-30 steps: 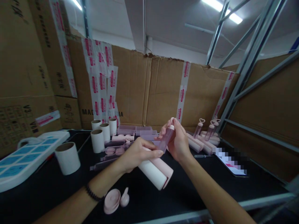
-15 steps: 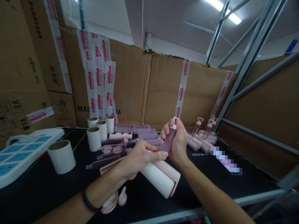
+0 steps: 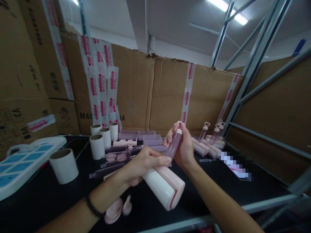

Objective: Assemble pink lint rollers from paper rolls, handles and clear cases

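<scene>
In the middle of the head view is a lint roller with a white roll [image 3: 157,189] and a pink half-round cover [image 3: 173,179] along it. Its translucent pink handle [image 3: 174,144] points up and ends in a pale collar and a heart-shaped loop. My left hand [image 3: 143,163] is closed around the joint of roller and handle, thumb pressed along the handle's lower end. Fingers of my right hand [image 3: 185,145] wrap the handle's upper part near the loop. My left fingers hide where handle and roller meet.
White sticky-paper rolls [image 3: 97,147] stand at left, near a white power strip [image 3: 31,153]. Lilac translucent covers [image 3: 152,140] and pink parts lie behind my hands. Finished-looking rollers [image 3: 200,147] lie at right, beside a blurred flat item [image 3: 234,166]. Pink round caps [image 3: 113,210] lie in front.
The roller has turned slightly in my hands, so its end face shows more. Both hands keep their grip. The whole view has shifted a little.
</scene>
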Available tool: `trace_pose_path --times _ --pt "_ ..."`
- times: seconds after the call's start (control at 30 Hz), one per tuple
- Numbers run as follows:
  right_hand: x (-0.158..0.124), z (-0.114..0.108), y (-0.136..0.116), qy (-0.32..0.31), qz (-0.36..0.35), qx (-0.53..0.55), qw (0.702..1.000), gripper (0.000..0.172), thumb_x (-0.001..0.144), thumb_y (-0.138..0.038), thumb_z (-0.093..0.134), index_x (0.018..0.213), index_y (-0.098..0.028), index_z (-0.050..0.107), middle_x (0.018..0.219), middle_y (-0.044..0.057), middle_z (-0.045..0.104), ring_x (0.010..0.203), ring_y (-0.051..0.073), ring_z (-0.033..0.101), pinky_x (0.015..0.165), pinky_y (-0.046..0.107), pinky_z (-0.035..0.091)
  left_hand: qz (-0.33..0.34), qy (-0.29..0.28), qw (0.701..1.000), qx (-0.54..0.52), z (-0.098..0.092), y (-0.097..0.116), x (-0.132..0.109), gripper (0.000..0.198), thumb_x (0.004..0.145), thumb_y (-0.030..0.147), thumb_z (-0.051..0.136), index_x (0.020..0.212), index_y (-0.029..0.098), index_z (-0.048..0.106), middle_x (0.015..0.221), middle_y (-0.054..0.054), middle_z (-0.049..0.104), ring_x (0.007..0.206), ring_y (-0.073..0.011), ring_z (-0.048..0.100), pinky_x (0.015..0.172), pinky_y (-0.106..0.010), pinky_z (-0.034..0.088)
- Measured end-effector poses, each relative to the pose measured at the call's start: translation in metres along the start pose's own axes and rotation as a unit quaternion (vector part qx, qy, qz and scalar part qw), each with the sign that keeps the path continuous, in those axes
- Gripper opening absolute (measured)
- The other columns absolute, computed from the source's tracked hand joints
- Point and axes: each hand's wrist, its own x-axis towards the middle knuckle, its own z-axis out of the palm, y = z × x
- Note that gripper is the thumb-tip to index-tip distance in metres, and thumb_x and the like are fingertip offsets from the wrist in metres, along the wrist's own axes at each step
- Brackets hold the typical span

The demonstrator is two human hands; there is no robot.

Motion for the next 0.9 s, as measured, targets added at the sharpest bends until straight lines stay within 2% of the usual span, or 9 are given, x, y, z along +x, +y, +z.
trace_pose_path --times 0.13,0.23,0.33,0.43,0.67,0.9 --pt "0.007 -0.012 -0.012 -0.060 0.082 -0.003 0.995 0.043 0.093 -0.061 0.054 0.072 -0.024 0.053 0.050 -0.005 0.056 0.048 0.014 0.059 0.067 0.033 0.062 -0.033 -0.027 0.999 -0.007 -0.003 -0.003 -0.001 0.041 0.061 0.049 0.085 0.070 0.010 0.076 0.052 0.000 0.055 0.041 -0.0072 0.040 0.043 -0.022 0.025" --pt "0.009 -0.016 -0.016 -0.082 0.126 0.004 0.989 0.055 0.092 -0.064 0.056 0.057 -0.023 0.043 0.042 -0.006 0.050 0.040 0.011 0.052 0.069 0.033 0.063 -0.044 -0.035 0.998 -0.002 -0.001 -0.004 -0.002 0.040 0.061 0.047 0.085 0.070 0.010 0.077 0.051 0.001 0.053 0.042 -0.0071 0.040 0.043 -0.022 0.024" --pt "0.007 -0.015 -0.015 -0.082 0.120 0.025 0.989 0.060 0.092 -0.053 0.062 0.051 -0.023 0.030 0.038 -0.007 0.045 0.036 0.009 0.048 0.071 0.033 0.064 -0.038 -0.035 0.999 -0.003 0.002 -0.002 -0.002 0.039 0.061 0.048 0.085 0.069 0.011 0.076 0.052 0.001 0.054 0.042 -0.0068 0.040 0.043 -0.021 0.025" --pt "0.004 -0.012 -0.014 -0.066 0.099 0.026 0.993 0.062 0.093 -0.050 0.062 0.051 -0.023 0.025 0.036 -0.008 0.043 0.035 0.009 0.050 0.072 0.033 0.065 -0.036 -0.030 0.999 -0.003 0.005 0.000 -0.003 0.038 0.061 0.048 0.085 0.068 0.011 0.076 0.051 0.001 0.054 0.042 -0.0069 0.040 0.043 -0.021 0.026" --pt "0.003 -0.013 -0.014 -0.060 0.073 -0.006 0.996 0.058 0.094 -0.053 0.059 0.052 -0.025 0.031 0.038 -0.004 0.049 0.052 0.019 0.069 0.069 0.037 0.066 -0.052 -0.010 0.999 0.013 0.007 0.005 -0.006 0.039 0.060 0.047 0.086 0.067 0.010 0.076 0.051 0.000 0.054 0.042 -0.0063 0.038 0.043 -0.021 0.024" --pt "0.003 -0.013 -0.012 -0.058 0.081 -0.008 0.995 0.056 0.094 -0.055 0.058 0.054 -0.024 0.034 0.042 -0.003 0.055 0.059 0.021 0.073 0.071 0.038 0.065 -0.035 -0.013 0.999 0.036 0.006 0.008 -0.008 0.034 0.064 0.045 0.083 0.065 0.012 0.074 0.049 0.002 0.050 0.041 -0.0069 0.036 0.042 -0.022 0.023"
